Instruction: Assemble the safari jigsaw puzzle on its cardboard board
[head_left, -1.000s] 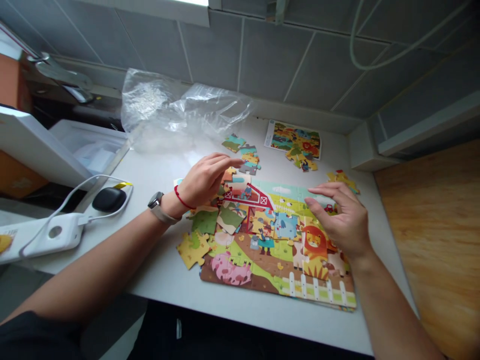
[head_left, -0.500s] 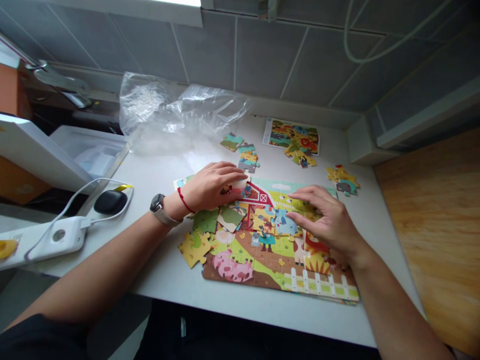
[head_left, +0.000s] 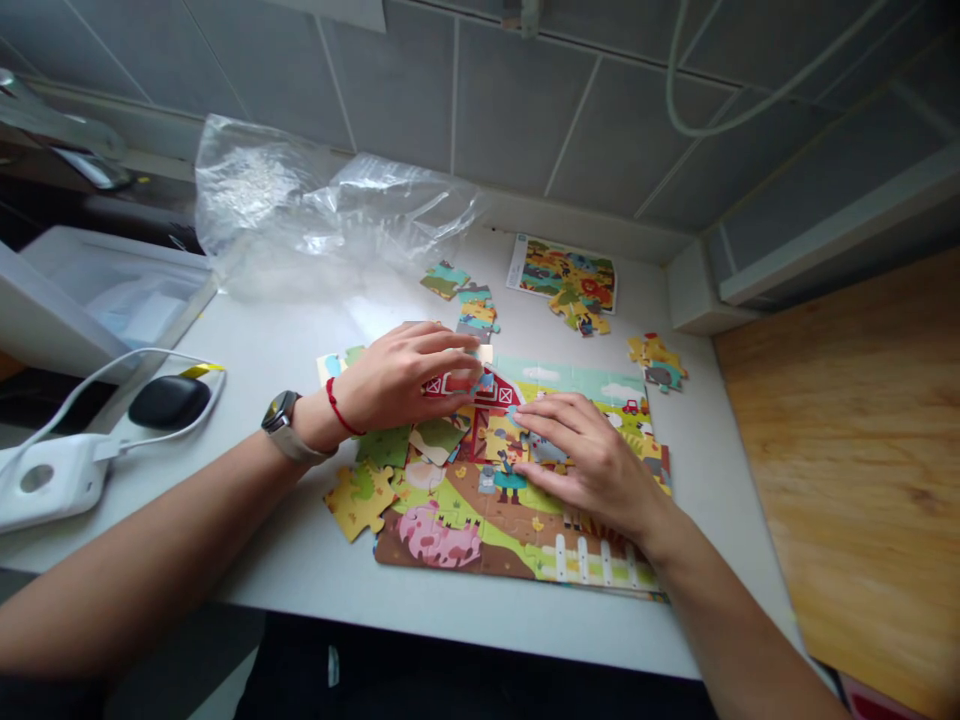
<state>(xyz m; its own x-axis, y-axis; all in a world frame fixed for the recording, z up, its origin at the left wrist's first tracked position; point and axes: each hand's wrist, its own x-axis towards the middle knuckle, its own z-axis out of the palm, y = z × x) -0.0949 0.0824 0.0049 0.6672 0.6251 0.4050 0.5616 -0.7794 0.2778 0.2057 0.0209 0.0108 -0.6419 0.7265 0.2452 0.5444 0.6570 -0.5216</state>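
Note:
A farm jigsaw puzzle [head_left: 450, 505] with a pig, a red barn and a white fence lies on the white counter. My left hand [head_left: 409, 380] is over its upper left part, fingers curved around a puzzle piece [head_left: 484, 354] whose pale edge sticks out past the fingertips. Most of that piece is hidden. On the right, my right hand [head_left: 585, 455] has its thumb and fingers around a blue-grey puzzle piece [head_left: 547, 450] lying on the puzzle. A yellow puzzle piece [head_left: 502, 437] touches it on the left. Loose green pieces [head_left: 437, 437] lie below my left hand.
A yellow-green piece [head_left: 360, 502] overlaps the puzzle's left edge. Behind are joined pieces [head_left: 476, 308], a picture card [head_left: 536, 265] and a clear plastic bag [head_left: 337, 215]. More joined pieces [head_left: 658, 360] lie right. A power strip [head_left: 56, 480] and black case [head_left: 169, 402] stand left.
My right hand has moved left and its fingers have come in around the blue-grey piece. My left hand stays over the barn. The whole view has shifted slightly.

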